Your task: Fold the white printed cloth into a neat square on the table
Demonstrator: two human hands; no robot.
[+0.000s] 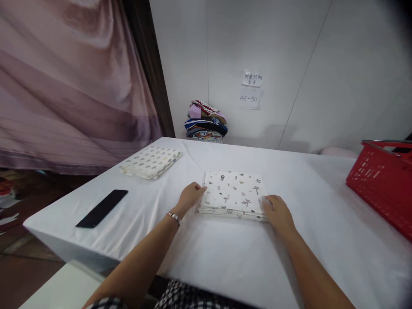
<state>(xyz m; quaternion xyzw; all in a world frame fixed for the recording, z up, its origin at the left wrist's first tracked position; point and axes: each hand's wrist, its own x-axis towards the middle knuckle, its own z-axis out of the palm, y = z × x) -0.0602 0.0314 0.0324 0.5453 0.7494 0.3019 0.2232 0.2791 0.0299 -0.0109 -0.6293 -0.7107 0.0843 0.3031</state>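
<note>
A folded white cloth (234, 192) with small printed figures lies flat in the middle of the white table (225, 253). My left hand (189, 196), with a bracelet at the wrist, touches the cloth's left edge with curled fingers. My right hand (277, 211) rests on the cloth's near right corner, fingers on the fabric. Neither hand lifts the cloth off the table.
A second folded patterned cloth (150, 161) lies at the far left of the table. A black phone (102, 208) sits near the left edge. A red basket (384, 182) stands at the right. A stack of folded clothes (206, 122) is against the wall.
</note>
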